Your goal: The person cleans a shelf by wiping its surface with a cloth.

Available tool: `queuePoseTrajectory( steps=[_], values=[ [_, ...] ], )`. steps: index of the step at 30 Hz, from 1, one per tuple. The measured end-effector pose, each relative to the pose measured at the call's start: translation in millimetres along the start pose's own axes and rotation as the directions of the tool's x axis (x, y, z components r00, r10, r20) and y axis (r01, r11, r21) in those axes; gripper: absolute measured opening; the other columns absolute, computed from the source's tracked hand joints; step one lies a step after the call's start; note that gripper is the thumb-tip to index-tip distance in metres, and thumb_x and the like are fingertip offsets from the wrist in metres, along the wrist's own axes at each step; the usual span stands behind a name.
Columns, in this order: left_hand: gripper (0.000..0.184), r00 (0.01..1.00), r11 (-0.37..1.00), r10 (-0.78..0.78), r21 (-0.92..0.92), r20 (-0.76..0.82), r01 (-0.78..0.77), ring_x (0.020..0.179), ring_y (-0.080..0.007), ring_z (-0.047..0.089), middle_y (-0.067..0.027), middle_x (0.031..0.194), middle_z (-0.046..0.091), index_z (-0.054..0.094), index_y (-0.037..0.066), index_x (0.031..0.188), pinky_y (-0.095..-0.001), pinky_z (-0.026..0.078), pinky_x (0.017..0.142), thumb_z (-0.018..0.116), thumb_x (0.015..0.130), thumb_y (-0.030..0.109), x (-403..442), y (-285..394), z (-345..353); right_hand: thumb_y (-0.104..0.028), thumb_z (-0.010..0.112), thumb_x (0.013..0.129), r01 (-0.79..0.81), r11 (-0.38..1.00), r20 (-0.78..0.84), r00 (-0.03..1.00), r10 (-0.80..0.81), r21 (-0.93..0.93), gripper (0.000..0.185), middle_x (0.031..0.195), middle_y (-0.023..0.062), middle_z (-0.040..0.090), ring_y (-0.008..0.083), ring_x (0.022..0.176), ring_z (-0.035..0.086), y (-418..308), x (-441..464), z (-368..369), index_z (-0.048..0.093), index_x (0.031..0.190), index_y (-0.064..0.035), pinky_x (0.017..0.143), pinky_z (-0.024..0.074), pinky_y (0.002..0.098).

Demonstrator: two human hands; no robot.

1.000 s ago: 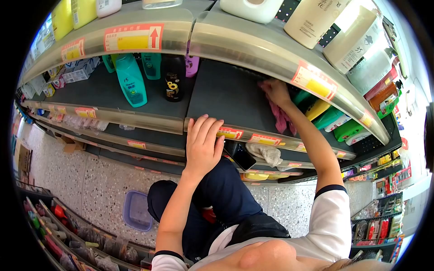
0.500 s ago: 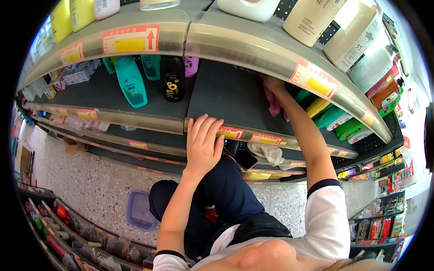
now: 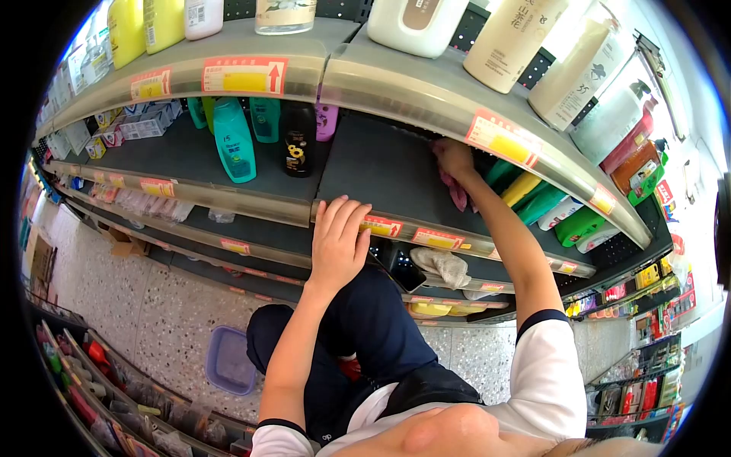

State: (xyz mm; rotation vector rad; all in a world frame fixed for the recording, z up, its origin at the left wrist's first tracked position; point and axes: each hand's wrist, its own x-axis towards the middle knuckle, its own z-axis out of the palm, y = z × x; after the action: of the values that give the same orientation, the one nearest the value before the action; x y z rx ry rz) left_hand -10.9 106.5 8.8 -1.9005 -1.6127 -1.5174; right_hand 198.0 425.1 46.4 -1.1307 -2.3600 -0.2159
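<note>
My left hand (image 3: 339, 241) lies with its fingers stretched over the front edge of the dark middle shelf (image 3: 373, 164), holding nothing. Further back on that shelf, under the upper shelf, my right hand (image 3: 454, 158) is closed on a pink cloth (image 3: 456, 192) that hangs below its fingers onto the surface. Left of it stand a teal bottle (image 3: 234, 142), a black bottle (image 3: 296, 141) and a purple bottle (image 3: 326, 122). Green and yellow bottles (image 3: 520, 188) are to the right of my right forearm.
Large pump bottles (image 3: 512, 38) stand on the upper shelf (image 3: 411, 80). Below my hands, a phone (image 3: 401, 268) and a greyish cloth (image 3: 442, 266) rest on a lower shelf. A purple basin (image 3: 231, 360) is on the floor. Another rack (image 3: 145, 388) stands at lower left.
The head view has shifted slightly. My right hand and the pink cloth have moved a little on the shelf, and less of the cloth hangs toward the front edge. My left hand stays on the edge.
</note>
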Motion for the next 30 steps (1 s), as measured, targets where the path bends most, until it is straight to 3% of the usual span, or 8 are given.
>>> queuePoseTrajectory(
  steps=[4,7,10,16,19,22,25,30],
  values=[
    [0.039,1.000,1.000,-0.001,0.000,0.007,0.001,0.130,-0.0344,0.049,-0.0118,0.126,0.059,0.061,0.005,0.125,-0.0539,0.030,0.116,0.067,0.086,0.011,-2,0,1,-0.025,0.066,0.089,0.054,0.997,0.090,0.995,-0.049,-0.056,0.021,0.089,0.0168,0.070,0.0369,0.081,0.068,-22,-25,-31,0.077,0.097,-0.0092,0.077,0.0538,0.0460],
    [0.040,1.000,1.000,-0.002,-0.001,0.006,0.002,0.130,-0.0348,0.049,-0.0121,0.127,0.059,0.060,0.005,0.125,-0.0540,0.029,0.116,0.066,0.086,0.011,-1,1,1,-0.021,0.068,0.087,0.079,0.995,0.090,0.992,-0.084,0.059,0.019,0.090,0.0173,0.070,0.0365,0.078,0.069,-37,-46,-52,0.077,0.099,-0.0088,0.074,0.0548,0.0446],
    [0.039,1.000,1.000,-0.005,-0.004,0.007,0.005,0.130,-0.0351,0.049,-0.0124,0.127,0.059,0.060,0.005,0.125,-0.0542,0.029,0.116,0.066,0.086,0.011,-1,2,0,-0.020,0.067,0.085,0.013,0.986,0.209,0.977,-0.048,0.163,0.017,0.097,0.0146,0.070,0.0348,0.087,0.069,-53,-63,-76,0.078,0.097,-0.0136,0.079,0.0563,0.0453],
    [0.038,1.000,0.999,-0.001,0.033,0.003,0.001,0.129,-0.0328,0.050,-0.0110,0.126,0.059,0.062,0.005,0.124,-0.0534,0.031,0.115,0.066,0.086,0.011,0,4,0,-0.010,0.071,0.083,0.068,0.895,0.314,0.923,-0.224,0.440,0.021,0.097,0.0124,0.070,0.0319,0.083,0.068,-61,-94,-108,0.076,0.103,-0.0076,0.076,0.0555,0.0392],
    [0.039,1.000,0.999,0.003,0.048,0.011,-0.004,0.129,-0.0328,0.050,-0.0108,0.127,0.059,0.062,0.005,0.124,-0.0534,0.031,0.116,0.066,0.086,0.011,-2,2,1,-0.005,0.071,0.083,0.171,0.829,0.281,0.888,-0.364,0.532,0.023,0.097,0.0111,0.070,0.0278,0.084,0.068,-57,-103,-120,0.076,0.105,-0.0048,0.076,0.0540,0.0362],
    [0.039,1.000,0.998,0.005,0.063,0.012,-0.005,0.130,-0.0329,0.049,-0.0107,0.127,0.059,0.062,0.006,0.124,-0.0534,0.031,0.115,0.066,0.086,0.011,-2,2,2,0.000,0.072,0.082,0.084,0.758,0.371,0.833,-0.410,0.647,0.028,0.097,0.0100,0.066,0.0212,0.090,0.064,-52,-109,-129,0.074,0.109,-0.0020,0.078,0.0514,0.0320],
    [0.039,1.000,0.998,-0.003,0.070,0.013,0.002,0.130,-0.0332,0.049,-0.0107,0.127,0.059,0.062,0.006,0.125,-0.0536,0.031,0.115,0.066,0.086,0.012,-2,3,2,-0.001,0.073,0.082,0.141,0.729,0.373,0.785,-0.494,0.670,0.026,0.097,0.0097,0.067,0.0223,0.088,0.065,-47,-111,-136,0.075,0.107,-0.0037,0.077,0.0520,0.0340],
    [0.036,1.000,0.999,-0.017,0.039,0.024,0.016,0.131,-0.0367,0.048,-0.0140,0.127,0.059,0.062,0.004,0.123,-0.0570,0.028,0.116,0.065,0.088,0.013,-2,1,4,-0.001,0.073,0.081,0.131,0.737,0.405,0.766,-0.500,0.663,0.027,0.097,0.0106,0.066,0.0244,0.088,0.065,-47,-106,-134,0.074,0.107,-0.0036,0.077,0.0522,0.0347]
  ],
)
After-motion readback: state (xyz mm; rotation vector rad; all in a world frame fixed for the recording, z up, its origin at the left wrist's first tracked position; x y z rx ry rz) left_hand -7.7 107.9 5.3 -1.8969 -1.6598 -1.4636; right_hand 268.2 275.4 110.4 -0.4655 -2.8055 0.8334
